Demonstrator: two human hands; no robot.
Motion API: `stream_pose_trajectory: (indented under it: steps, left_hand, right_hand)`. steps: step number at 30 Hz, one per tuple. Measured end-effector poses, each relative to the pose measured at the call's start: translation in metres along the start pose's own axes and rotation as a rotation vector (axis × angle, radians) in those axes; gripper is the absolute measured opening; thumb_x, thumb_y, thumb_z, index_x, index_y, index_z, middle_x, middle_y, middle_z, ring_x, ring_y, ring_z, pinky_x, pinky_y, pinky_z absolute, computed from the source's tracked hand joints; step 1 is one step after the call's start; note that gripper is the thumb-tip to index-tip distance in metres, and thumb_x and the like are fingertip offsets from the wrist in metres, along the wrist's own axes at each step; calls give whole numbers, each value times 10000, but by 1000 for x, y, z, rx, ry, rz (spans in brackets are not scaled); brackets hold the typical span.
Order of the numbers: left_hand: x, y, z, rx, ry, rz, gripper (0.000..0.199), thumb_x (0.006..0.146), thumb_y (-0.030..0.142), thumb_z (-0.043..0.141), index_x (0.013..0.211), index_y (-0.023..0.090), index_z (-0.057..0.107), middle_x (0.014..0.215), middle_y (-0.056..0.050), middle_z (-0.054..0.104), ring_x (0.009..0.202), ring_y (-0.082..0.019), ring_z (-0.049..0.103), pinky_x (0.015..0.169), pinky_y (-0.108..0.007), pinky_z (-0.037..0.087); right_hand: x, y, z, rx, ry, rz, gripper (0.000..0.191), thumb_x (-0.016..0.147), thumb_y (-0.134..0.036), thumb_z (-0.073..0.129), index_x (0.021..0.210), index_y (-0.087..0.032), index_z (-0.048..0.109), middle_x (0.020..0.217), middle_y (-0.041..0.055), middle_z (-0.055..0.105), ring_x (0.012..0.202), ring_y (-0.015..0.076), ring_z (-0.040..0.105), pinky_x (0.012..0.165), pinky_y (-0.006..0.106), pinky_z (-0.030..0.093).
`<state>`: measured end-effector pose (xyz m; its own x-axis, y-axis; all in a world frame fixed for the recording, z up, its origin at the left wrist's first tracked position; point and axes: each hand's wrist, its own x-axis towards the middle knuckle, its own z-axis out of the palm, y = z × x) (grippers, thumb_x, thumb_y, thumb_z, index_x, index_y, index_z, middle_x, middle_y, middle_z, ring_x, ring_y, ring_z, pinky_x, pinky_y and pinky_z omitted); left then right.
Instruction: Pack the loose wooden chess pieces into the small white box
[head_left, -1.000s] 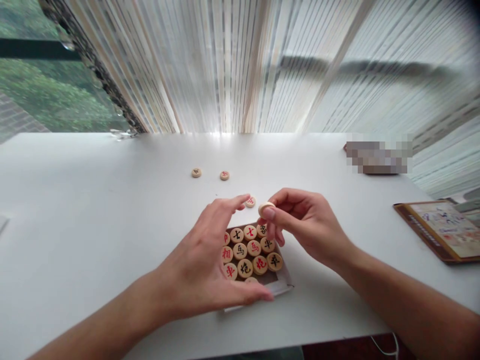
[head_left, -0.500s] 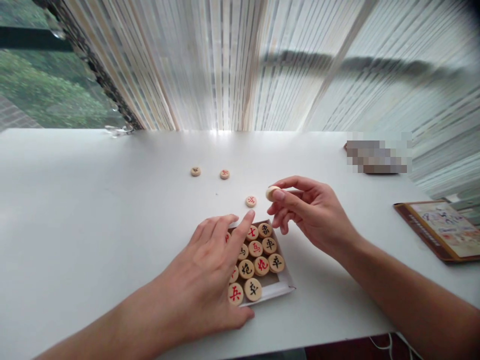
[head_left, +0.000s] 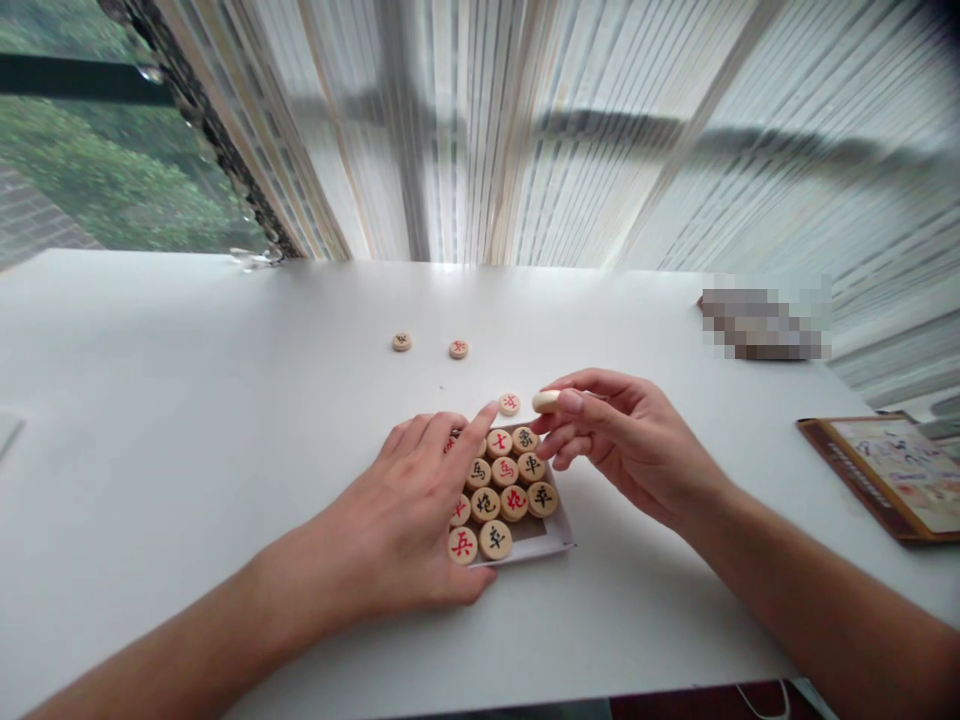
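A shallow white box (head_left: 559, 540) holds rows of round wooden xiangqi pieces with red and black characters. There is a gap in the row nearest me, right of a black piece (head_left: 495, 540). My left hand (head_left: 405, 515) spans the box's left side, thumb at the near edge and fingers at the far edge, covering some pieces. Between the thumb and fingers of my right hand (head_left: 622, 430) is a xiangqi piece (head_left: 547, 401), tilted edge-on above the box's far right corner. One red piece (head_left: 509, 404) lies on the table just beyond the box.
Farther back on the white table (head_left: 225, 400) lie a black-marked piece (head_left: 402, 342) and a red-marked piece (head_left: 458, 349). On the right are a brown-edged picture board (head_left: 892, 475) and a blurred-out object (head_left: 761, 325). A string curtain (head_left: 480, 130) hangs behind the table.
The box and my left hand appear slightly farther up in view. My right hand still holds its piece, now lower and turned flatter, nearer the loose red piece.
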<state>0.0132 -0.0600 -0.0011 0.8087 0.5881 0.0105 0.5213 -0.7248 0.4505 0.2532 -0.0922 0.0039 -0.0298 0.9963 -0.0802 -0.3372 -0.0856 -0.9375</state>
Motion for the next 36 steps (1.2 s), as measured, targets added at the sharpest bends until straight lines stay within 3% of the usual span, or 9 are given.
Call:
stream_pose_trajectory:
  steps: [3,6,7,10,12,19,29,32,36]
  left_hand:
    - [1,-2,-2,-6,-6,0,1192,674,362,845,1677,166,231,1456,-173,520,1361,-385,483,1209,-568,388]
    - [0,1,-6,-79,47,13,1170,680,465,901,1647,184,307,1500,-177,490,1400,-402,452,1214,-574,382]
    - [0,3,-8,-129,97,18,1044,734,485,878,1605,195,381,1493,-169,497,1394,-390,464,1206,-559,394]
    - [-1,10,-14,-323,286,15,355,971,386,667,1277,209,643,1296,-111,612,1233,-289,588,1082,-438,486]
    - [-2,14,-16,-429,356,4,157,1022,317,588,1049,212,701,1103,-68,658,1062,-230,641,946,-362,517]
    - [-2,20,-12,-628,305,-32,155,990,260,667,877,222,766,919,-10,689,862,-151,673,807,-275,527]
    - [-1,21,-5,-571,379,-38,116,964,218,696,879,221,774,935,-13,704,902,-159,682,839,-295,534]
    - [-1,18,-6,-464,456,-8,111,977,229,667,937,220,770,975,-24,701,976,-188,667,881,-328,517]
    - [1,13,-10,-393,525,-23,151,1008,235,608,964,206,749,970,-27,705,992,-204,659,899,-350,504]
  right_hand:
    - [-1,1,1,-34,-36,-15,204,835,-328,924,914,-172,819,788,65,840,628,174,814,547,181,646]
    - [-6,4,2,-175,-61,-130,151,841,-235,910,940,-183,808,796,34,826,655,136,792,617,181,652]
    - [-9,6,3,-249,-69,-198,150,840,-189,900,954,-190,802,810,23,820,682,123,783,654,177,650]
    - [-19,9,6,-507,-116,-425,229,855,-97,843,1041,-210,774,896,11,810,801,118,770,762,184,637]
    - [-25,11,7,-653,-147,-551,280,863,-83,815,1102,-214,749,944,15,807,837,127,765,791,202,628]
    - [-29,13,14,-831,-168,-745,341,843,-49,773,1155,-170,705,992,41,820,846,124,786,792,186,609]
    - [-28,2,18,-1071,-206,-920,180,935,-63,716,1109,-104,696,1011,134,793,902,173,763,821,253,607]
    - [-26,-1,15,-1045,-209,-840,144,924,-86,736,1063,-113,710,962,104,752,850,156,716,773,251,581]
    - [-24,-10,9,-1048,-315,-606,96,904,-126,756,984,-156,714,904,46,701,781,141,645,700,256,529]
